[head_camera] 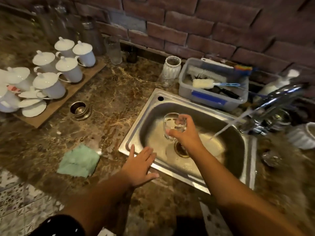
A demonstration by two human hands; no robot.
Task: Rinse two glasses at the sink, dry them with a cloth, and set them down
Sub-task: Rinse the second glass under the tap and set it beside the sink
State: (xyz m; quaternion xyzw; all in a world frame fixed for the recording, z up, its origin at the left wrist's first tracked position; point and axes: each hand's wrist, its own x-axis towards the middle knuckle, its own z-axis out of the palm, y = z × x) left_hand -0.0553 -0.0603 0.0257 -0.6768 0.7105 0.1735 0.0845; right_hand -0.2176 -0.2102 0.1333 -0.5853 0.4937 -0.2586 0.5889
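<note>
Over the sink (170, 97) basin, your right hand (185, 133) holds one clear glass (170, 123). Your fingers and thumb are curled round its body from the right side, so the grip is closed firmly on it. The glass is lifted above the bottom of the basin, a little behind the drain (181, 149). Water (228, 125) runs from the faucet (281, 97) in a thin slanted stream and lands in the basin to the right of your hand. The stream and the glass are apart.

Your left hand (139, 166) is flat, with the fingers straight and spread, and it holds nothing. It lies over the front left corner of the sink rim; if it touches the metal I cannot tell.

On the marble counter (110, 86), just left of this hand, a green cloth (79, 160) lies folded. Behind the sink stands a grey plastic tub (213, 97) with brushes inside, and beside it a white ribbed vase (171, 67). A small clear glass piece (166, 80) stands just in front of the vase, but it is too blurred to say more. Far to the left, white lidded cups (68, 68) stand together on a wooden board (85, 77).
</note>
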